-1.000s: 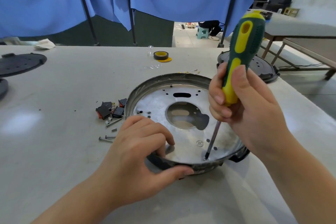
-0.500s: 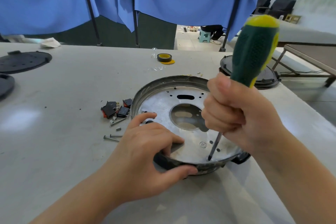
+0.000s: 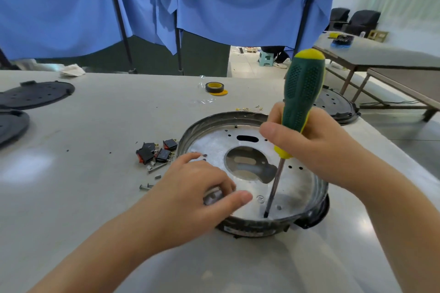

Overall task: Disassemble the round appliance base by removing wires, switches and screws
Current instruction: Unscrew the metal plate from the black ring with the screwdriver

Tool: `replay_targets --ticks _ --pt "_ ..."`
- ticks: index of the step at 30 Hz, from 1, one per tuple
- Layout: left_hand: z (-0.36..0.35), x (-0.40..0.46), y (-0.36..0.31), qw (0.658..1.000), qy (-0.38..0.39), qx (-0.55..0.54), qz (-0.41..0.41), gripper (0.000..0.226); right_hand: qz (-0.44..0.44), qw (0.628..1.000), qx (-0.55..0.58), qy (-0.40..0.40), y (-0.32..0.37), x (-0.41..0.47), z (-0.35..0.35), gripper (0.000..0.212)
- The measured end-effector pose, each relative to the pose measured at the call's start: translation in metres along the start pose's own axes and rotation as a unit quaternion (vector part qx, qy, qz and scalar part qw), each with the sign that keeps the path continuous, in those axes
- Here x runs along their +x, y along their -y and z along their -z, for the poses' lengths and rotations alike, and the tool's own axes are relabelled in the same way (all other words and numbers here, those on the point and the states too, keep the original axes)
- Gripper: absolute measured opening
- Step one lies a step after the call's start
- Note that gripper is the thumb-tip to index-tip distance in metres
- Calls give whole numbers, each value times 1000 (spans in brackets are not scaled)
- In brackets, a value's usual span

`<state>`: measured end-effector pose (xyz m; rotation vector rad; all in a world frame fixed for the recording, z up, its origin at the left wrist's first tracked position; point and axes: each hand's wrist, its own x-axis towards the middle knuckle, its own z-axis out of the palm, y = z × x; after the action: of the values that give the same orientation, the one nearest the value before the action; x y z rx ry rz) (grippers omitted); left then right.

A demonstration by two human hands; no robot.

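**Steel tip seated, slip is the risk**

Steel plate of the round appliance base [image 3: 292,188] sits on the grey table [image 3: 95,126], near its front edge; the screwdriver [image 3: 300,102] leans, its tip at a screw by the near rim; off-axis pressure could likely cam the tip out and skid it toward the left hand [image 3: 190,195]. That hand lies curled over the near-left rim, fingers half closed, apparently pinching a small pale part, too blurred to name; the right hand [image 3: 316,143] is wrapped tight round the lower handle. Removed switches [image 3: 156,152] and loose screws [image 3: 152,173] lie just left.
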<state>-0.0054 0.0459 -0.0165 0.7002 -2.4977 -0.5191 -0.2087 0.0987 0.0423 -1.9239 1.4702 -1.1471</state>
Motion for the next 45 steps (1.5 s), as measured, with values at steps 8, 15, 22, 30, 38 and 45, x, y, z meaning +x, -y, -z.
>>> replay_targets --ticks 8,15,22,30,38,45 --pt "-4 30 -30 983 26 -180 31 23 79 979 56 -182 -1 -5 -11 56" --pt "-13 29 -25 942 46 -330 38 14 82 966 151 -193 -9 -11 -15 51" --pt "-15 27 -24 937 75 -340 36 22 42 959 281 -12 -16 -12 -8 36" --pt "-18 25 -28 938 30 -342 54 10 29 951 308 25 -20 -16 -10 49" --pt "-20 27 -31 952 -28 -299 60 9 35 940 333 -59 -20 -20 -10 39" --pt "-24 25 -33 961 -54 -264 68 22 29 951 306 -25 -21 -20 -12 33"
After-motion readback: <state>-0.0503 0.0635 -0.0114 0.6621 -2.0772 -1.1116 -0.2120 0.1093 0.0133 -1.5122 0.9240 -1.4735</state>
